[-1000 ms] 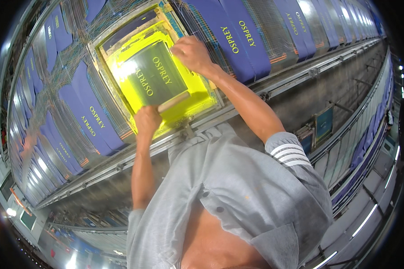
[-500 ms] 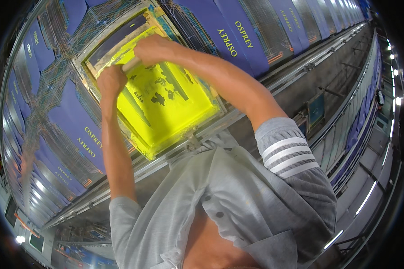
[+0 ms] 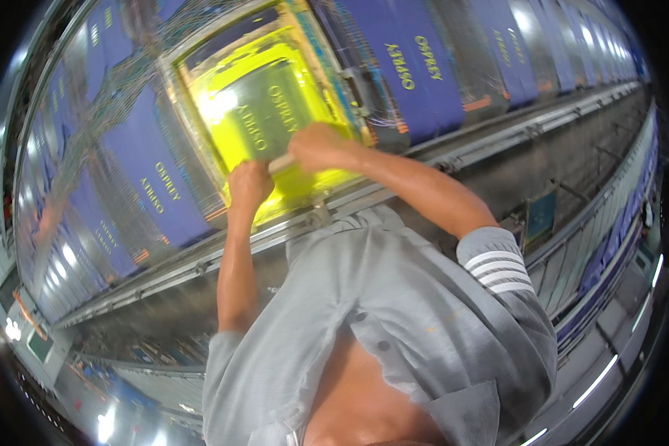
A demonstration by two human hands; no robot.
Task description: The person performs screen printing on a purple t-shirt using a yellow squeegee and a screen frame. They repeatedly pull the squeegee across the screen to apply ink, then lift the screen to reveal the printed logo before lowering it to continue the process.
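Note:
My left hand [image 3: 251, 180] and my right hand [image 3: 321, 149] are both closed on a pale squeegee bar [image 3: 281, 162], near the body-side end of a screen frame [image 3: 172, 70]. Bright yellow ink [image 3: 219, 137] coats the screen's margins, while its darker green middle [image 3: 264, 104] shows lettering with a glare spot at the left. My right hand is a little farther from my body than my left. The picture is somewhat blurred, and the bar's edge in the ink is hard to make out.
Purple printed fabric pieces [image 3: 156, 171] lie on long racks either side of the screen, more [image 3: 431, 89] to the right. A metal rail [image 3: 468, 156] runs along the near edge. Beyond it at right are a small green panel [image 3: 540, 215] and another rail with purple fabric [image 3: 609, 253].
Half a second ago both hands held the bar at the screen's far end, with yellow covering the middle. They have moved back toward my body, and the dark middle and lettering show again.

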